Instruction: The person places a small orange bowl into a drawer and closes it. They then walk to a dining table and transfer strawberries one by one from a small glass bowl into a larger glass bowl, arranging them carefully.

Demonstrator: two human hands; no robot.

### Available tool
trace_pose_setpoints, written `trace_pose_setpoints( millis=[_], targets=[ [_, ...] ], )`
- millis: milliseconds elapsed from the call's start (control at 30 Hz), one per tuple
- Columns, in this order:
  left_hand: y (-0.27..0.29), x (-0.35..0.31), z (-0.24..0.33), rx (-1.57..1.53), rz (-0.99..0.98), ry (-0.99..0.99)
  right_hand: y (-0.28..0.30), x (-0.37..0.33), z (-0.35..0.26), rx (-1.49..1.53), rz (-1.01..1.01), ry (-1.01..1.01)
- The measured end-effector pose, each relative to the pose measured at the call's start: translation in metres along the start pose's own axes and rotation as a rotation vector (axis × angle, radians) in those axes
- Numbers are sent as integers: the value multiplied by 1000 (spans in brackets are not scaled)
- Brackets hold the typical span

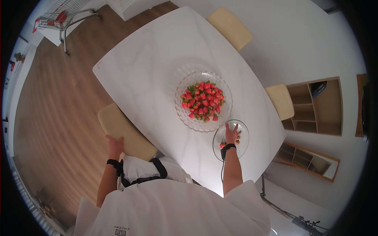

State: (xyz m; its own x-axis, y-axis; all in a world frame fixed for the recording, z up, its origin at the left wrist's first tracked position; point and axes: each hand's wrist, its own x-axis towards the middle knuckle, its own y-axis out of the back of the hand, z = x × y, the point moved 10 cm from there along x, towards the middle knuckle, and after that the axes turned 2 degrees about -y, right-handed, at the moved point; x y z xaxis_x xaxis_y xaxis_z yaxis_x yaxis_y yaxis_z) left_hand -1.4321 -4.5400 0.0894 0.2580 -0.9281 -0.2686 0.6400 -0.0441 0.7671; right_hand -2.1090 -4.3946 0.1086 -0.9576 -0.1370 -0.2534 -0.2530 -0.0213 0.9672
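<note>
White shirt point(177, 206), dark print point(120, 232); strawberries point(204, 100) beyond

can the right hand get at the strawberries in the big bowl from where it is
Probably yes: the right hand is at the small dish, close beside the bowl. The strawberries lie uncovered, and nothing seems to block the way.

The white table point(145, 70) (faintly grey-veined) carries a scalloped glass bowl point(184, 118) and, just beside it, a clear dish point(243, 137).
</note>
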Motion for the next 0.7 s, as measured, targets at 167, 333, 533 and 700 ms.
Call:
trace_pose_setpoints(
  millis=[167,333,533,700],
  targets=[
    [-13,8,-22,102,43,-87,-78,49,76,34,-235,160],
    [-10,8,-14,52,-23,-23,-94,34,93,46,-112,328],
    [-8,5,-11,45,-16,-8,-94,-20,72,89,82,286],
    [-5,4,-14,104,58,-93,-100,-17,59,207,-6,220]
  ],
)
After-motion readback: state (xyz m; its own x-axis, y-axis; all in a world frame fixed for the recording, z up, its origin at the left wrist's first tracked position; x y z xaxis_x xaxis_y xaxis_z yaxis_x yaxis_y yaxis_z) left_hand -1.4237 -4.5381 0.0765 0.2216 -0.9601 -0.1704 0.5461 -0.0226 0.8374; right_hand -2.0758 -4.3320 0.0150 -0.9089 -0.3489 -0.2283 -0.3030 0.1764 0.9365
